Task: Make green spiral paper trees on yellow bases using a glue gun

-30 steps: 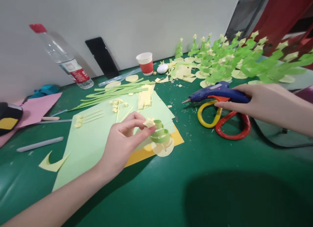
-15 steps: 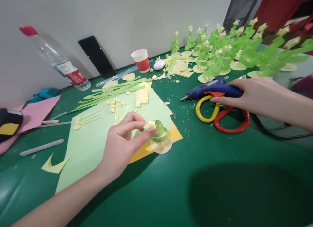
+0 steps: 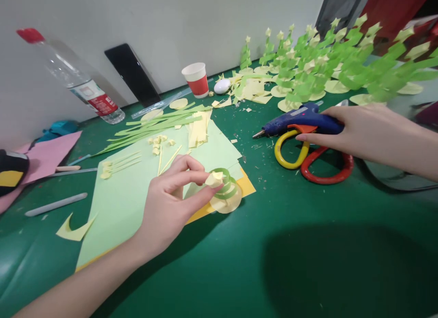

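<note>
My left hand (image 3: pixel 171 204) pinches the pale yellow star on top of a small paper tree (image 3: pixel 224 192), a green spiral on a round yellow base, standing at the edge of light green paper sheets (image 3: pixel 137 190). My right hand (image 3: pixel 356 128) rests on the blue glue gun (image 3: pixel 301 122), fingers curled round its body, nozzle pointing left. The gun lies over scissors (image 3: pixel 311 160) with yellow and red handles.
Several finished green paper trees (image 3: pixel 325 67) crowd the back right. Green and yellow paper strips (image 3: pixel 164 124), a red paper cup (image 3: pixel 196 79), a white egg-shaped object (image 3: pixel 222 86), a black phone (image 3: pixel 128 74), a plastic bottle (image 3: pixel 78 83), pink paper (image 3: pixel 48 153) and a glue stick (image 3: pixel 56 204) lie on the green table.
The view shifted slightly. My left hand keeps its pinch on the star, and the tree looks pressed a bit lower. My right hand stays on the glue gun.
</note>
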Action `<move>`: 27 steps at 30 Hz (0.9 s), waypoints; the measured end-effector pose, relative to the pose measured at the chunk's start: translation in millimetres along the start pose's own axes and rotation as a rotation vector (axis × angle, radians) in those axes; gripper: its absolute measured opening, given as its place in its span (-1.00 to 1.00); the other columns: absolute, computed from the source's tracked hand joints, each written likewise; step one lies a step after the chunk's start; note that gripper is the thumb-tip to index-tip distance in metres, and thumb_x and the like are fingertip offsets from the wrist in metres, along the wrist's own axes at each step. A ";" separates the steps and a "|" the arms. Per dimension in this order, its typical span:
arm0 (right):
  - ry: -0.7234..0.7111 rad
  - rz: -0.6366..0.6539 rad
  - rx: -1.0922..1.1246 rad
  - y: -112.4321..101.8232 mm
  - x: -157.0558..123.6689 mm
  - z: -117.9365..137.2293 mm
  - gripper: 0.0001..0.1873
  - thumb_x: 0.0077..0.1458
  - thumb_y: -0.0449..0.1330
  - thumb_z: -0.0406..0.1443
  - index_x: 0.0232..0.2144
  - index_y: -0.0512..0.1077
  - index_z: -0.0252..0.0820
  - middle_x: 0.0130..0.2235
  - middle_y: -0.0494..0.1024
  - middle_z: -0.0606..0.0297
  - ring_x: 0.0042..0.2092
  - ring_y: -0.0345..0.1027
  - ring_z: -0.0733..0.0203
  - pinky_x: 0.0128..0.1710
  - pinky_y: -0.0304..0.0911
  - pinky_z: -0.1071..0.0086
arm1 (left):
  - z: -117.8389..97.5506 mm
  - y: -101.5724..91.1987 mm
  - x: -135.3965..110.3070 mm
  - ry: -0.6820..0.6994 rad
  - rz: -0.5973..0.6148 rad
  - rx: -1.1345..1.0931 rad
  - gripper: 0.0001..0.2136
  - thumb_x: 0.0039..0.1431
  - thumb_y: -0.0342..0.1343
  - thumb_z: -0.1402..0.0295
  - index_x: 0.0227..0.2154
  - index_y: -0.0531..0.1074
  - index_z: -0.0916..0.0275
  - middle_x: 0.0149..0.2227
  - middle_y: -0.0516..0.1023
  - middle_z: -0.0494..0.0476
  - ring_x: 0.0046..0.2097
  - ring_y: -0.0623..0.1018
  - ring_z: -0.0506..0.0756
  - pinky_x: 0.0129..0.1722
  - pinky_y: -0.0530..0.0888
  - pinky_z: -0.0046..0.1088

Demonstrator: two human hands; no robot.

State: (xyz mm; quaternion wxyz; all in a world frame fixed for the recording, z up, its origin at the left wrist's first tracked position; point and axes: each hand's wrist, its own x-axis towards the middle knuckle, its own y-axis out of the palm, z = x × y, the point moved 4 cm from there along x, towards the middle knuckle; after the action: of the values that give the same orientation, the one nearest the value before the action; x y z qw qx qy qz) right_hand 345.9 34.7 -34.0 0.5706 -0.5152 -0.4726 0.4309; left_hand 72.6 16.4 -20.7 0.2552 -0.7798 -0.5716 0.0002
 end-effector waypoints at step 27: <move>-0.087 -0.244 -0.073 -16.3 -14.7 9.6 -0.27 -0.09 -0.12 0.19 -0.22 0.34 -0.34 -0.27 0.38 -0.05 -0.26 0.27 -0.01 -0.48 0.13 0.27 | 5.6 2.2 -1.3 -0.162 -0.002 -0.095 -0.87 -0.08 0.16 0.48 -0.63 0.48 0.12 -0.52 0.29 -0.03 -0.43 0.31 0.00 -0.42 0.24 -0.39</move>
State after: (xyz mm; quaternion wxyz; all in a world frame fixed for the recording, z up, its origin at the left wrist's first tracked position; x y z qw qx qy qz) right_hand 333.9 20.5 -19.0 0.5786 -0.4550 -0.5713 0.3629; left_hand 72.5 17.0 -26.9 0.1708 -0.7879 -0.5906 0.0358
